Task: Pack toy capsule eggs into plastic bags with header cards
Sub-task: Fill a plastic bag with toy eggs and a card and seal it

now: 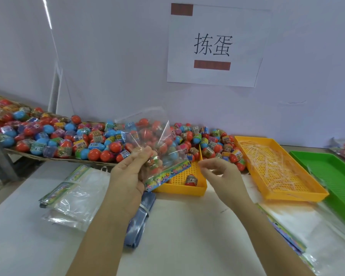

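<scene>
Slippage is the main risk: the left hand (127, 172) grips a clear bag (157, 136) by one side only, held up over the near edge of the small yellow tray (187, 191), with the printed header card (167, 174) hanging at the low end. Something colourful shows through the film by the fingers, probably an egg or two, though the pile behind makes that hard to tell. If the mouth faces down or the pinch loosens, whatever is inside could drop out and roll. The thin film could also crumple shut before another egg goes in.

The right hand (221, 172) hovers just right of the bag, fingers loosely curled, with nothing visible in it.

Loose eggs (88, 140) lie heaped along the far side, spilling towards the tray, where a single egg (191, 180) sits. A larger yellow tray (299, 194) to the right holds thin clear strips (267, 166), and a green tray (337, 176) lies beyond it. Empty bags (78, 188) are stacked near left, and a blue bundle (141, 212) lies under the left wrist. Nothing blocks the reach to the pile.
</scene>
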A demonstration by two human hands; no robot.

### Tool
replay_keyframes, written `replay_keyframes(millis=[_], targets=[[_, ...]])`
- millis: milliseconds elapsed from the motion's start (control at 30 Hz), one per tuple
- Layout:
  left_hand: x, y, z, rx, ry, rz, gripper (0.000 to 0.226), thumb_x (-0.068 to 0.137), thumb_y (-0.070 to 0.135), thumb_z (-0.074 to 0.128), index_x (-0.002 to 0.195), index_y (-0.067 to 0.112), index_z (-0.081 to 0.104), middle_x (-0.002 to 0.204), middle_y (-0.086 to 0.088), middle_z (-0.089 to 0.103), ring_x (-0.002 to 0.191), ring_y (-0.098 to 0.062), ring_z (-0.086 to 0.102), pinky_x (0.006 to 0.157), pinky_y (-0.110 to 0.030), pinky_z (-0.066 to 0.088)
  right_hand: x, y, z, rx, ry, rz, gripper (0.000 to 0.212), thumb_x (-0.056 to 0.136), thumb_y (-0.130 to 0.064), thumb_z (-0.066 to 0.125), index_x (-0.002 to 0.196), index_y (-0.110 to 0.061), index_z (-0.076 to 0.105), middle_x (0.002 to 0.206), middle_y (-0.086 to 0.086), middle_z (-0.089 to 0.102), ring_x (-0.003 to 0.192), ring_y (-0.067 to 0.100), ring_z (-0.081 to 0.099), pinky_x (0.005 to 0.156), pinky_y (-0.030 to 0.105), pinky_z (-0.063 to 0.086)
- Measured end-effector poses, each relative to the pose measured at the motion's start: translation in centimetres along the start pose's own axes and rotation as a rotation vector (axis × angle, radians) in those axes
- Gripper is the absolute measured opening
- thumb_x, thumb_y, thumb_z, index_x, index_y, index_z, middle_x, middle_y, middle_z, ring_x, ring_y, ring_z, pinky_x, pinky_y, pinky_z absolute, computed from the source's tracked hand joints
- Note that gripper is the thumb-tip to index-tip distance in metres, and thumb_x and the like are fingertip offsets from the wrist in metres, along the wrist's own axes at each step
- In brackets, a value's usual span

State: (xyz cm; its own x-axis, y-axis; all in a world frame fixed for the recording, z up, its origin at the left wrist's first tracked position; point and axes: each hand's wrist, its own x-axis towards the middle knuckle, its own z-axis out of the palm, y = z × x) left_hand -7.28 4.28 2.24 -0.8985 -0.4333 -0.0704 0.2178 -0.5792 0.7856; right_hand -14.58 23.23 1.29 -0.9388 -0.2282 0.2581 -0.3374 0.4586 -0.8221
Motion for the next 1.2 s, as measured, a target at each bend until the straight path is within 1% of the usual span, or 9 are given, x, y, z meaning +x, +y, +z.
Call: replay_keyframes(millis=[67,133,267,433,600,767,933,1100,1200], targets=[[0.3,0.0,-0.1,-0.010,0.017,-0.038,0.011,0.066,0.020,0.072,0.070,0.013,0.080,0.084,-0.012,0.076,0.071,-0.022,0.074,0.057,-0.031,0.060,0.6,-0.4,0.7,-0.258,-0.125,0.032,0.007,0.090,-0.034,0.062,0.094,-0.036,0.067,0.096,-0.020,0.066,0.089,0.007,0.058,0.084,0.027,0.048],[0.4,-0.3,-0.2,-0.006,0.040,-0.052,0.011,0.065,0.021,0.074,0.069,0.012,0.080,0.084,-0.013,0.076,0.070,-0.023,0.074,0.058,-0.034,0.061,1.1,-0.8,1.3,-0.600,-0.213,0.079,0.026,0.088,-0.055,0.054,0.096,-0.034,0.069,0.099,-0.015,0.067,0.097,0.011,0.056,0.097,0.044,0.037],[0.2,-0.3,-0.4,0.053,0.003,-0.004,0.021,0.057,0.026,0.080,0.075,0.014,0.080,0.085,-0.013,0.076,0.071,-0.021,0.074,0.057,-0.033,0.060,1.9,-2.3,2.1,-0.884,-0.301,0.085,0.041,0.086,-0.064,0.050,0.090,-0.028,0.069,0.074,-0.008,0.062,0.076,0.013,0.054,0.097,0.050,0.022],[-0.2,-0.3,-0.4,0.301,0.020,0.098,0.067,0.040,0.035,0.086,0.102,0.010,0.075,0.091,-0.007,0.077,0.083,-0.021,0.074,0.074,-0.034,0.059,1.7,-1.9,1.2,-0.264,-0.002,0.033,0.018,0.078,-0.029,0.073,0.089,-0.034,0.059,0.081,-0.019,0.062,0.084,0.007,0.057,0.085,0.036,0.032],[-1.6,-0.9,0.9,0.642,-0.068,0.260,0.043,0.058,0.021,0.090,0.094,0.032,0.070,0.086,0.024,0.073,0.083,0.004,0.068,0.069,-0.011,0.053,1.2,-3.5,-1.6,0.616,0.171,-0.136,0.031,0.071,-0.003,0.079,0.085,-0.025,0.062,0.077,-0.006,0.068,0.066,0.012,0.063,0.054,0.018,0.049],[-2.6,-1.8,1.8,0.787,-0.121,0.335,0.040,0.059,0.016,0.092,0.083,0.038,0.068,0.082,0.025,0.071,0.076,0.005,0.067,0.067,-0.009,0.050,0.5,-5.7,-2.4,0.746,0.205,-0.429,0.028,0.067,-0.019,0.079,0.085,-0.035,0.062,0.072,-0.013,0.065,0.062,0.008,0.061,0.056,0.018,0.050],[-3.1,-2.1,2.0,0.891,-0.154,0.399,0.038,0.060,0.020,0.091,0.089,0.035,0.071,0.081,0.024,0.071,0.078,0.004,0.067,0.072,-0.012,0.053,-1.4,-4.6,-0.7,0.588,0.364,-0.428,0.032,0.074,-0.012,0.074,0.095,-0.025,0.053,0.088,-0.012,0.059,0.063,0.009,0.056,0.062,0.040,0.049],[-3.2,-2.2,2.2,0.905,-0.146,0.440,0.042,0.060,0.020,0.091,0.089,0.040,0.068,0.085,0.028,0.069,0.078,0.007,0.066,0.071,-0.008,0.052,-1.8,-4.9,-0.9,0.515,0.464,-0.586,0.029,0.079,-0.020,0.068,0.099,-0.025,0.049,0.088,-0.024,0.060,0.061,0.001,0.053,0.058,0.029,0.046],[-3.2,-2.1,2.1,0.902,-0.133,0.436,0.043,0.060,0.021,0.091,0.087,0.043,0.067,0.086,0.027,0.069,0.079,0.006,0.066,0.072,-0.009,0.052,-1.7,-4.8,-1.2,0.528,0.451,-0.542,0.027,0.079,-0.024,0.068,0.099,-0.027,0.049,0.092,-0.009,0.060,0.058,0.023,0.059,0.053,0.041,0.047]])
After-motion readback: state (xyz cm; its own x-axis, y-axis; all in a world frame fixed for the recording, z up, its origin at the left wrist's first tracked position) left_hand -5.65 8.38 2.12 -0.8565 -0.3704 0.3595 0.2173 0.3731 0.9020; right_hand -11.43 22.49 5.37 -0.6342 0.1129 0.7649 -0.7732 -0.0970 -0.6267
